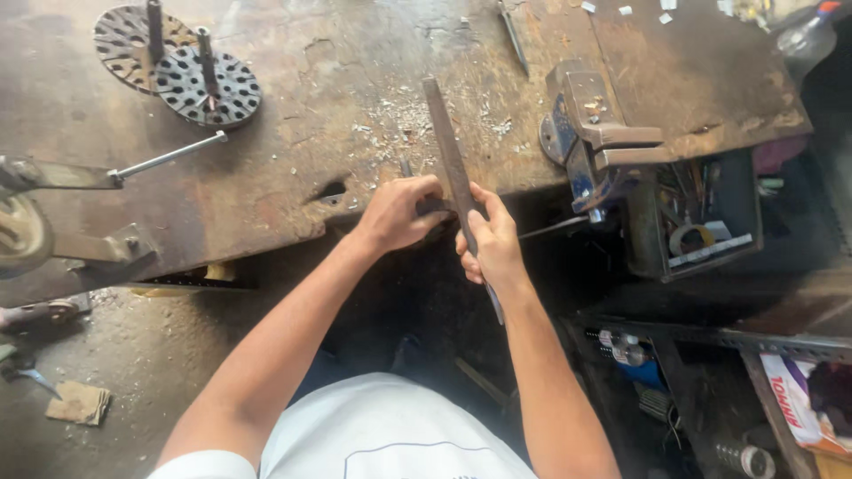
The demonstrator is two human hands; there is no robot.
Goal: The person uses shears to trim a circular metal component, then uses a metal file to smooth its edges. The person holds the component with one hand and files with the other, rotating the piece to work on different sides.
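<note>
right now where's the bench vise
In the head view the bench vise sits at the right of the workbench, at its front edge, right of the long flat file that the right hand holds.

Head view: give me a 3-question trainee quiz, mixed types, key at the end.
1. True or false: the right hand grips the long flat file.
2. Where is the bench vise? A) right of the file B) left of the file.
3. What do the left hand's fingers close on?

Key: 1 true. 2 A. 3 A small part at the workbench edge, hidden in the grip; its kind cannot be told.
</note>
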